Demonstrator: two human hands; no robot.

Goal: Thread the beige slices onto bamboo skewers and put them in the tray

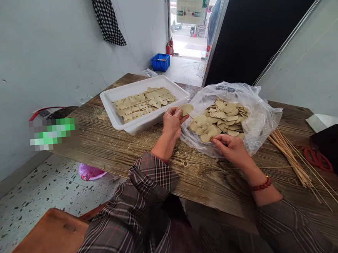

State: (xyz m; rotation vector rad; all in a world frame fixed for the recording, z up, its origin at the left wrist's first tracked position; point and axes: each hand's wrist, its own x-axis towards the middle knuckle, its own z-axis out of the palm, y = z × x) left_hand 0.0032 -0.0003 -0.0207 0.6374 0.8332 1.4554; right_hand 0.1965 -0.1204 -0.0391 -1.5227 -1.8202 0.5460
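Note:
My left hand (pixel 174 122) pinches a round, flat greenish-tan slice (pixel 186 109) beside the white tray's right corner. Several similar slices (pixel 200 125) sit on a thin skewer between my hands, over the near left edge of a clear plastic bag (pixel 254 126). Lower right of them, my right hand (pixel 231 147) has its fingers closed on the end of this skewered row. Many loose slices (pixel 228 112) are heaped in the open bag. In the white tray (pixel 141 126) at the left lie rows of skewered slices (pixel 144 103).
Bare wooden skewers (pixel 289 158) lie on the wooden table (pixel 106 146) at the right, near red-handled scissors (pixel 317 158) and a black object (pixel 337 149). A brown stool (pixel 44 243) stands at lower left. Beyond the table is a blue crate (pixel 161 62) by the doorway.

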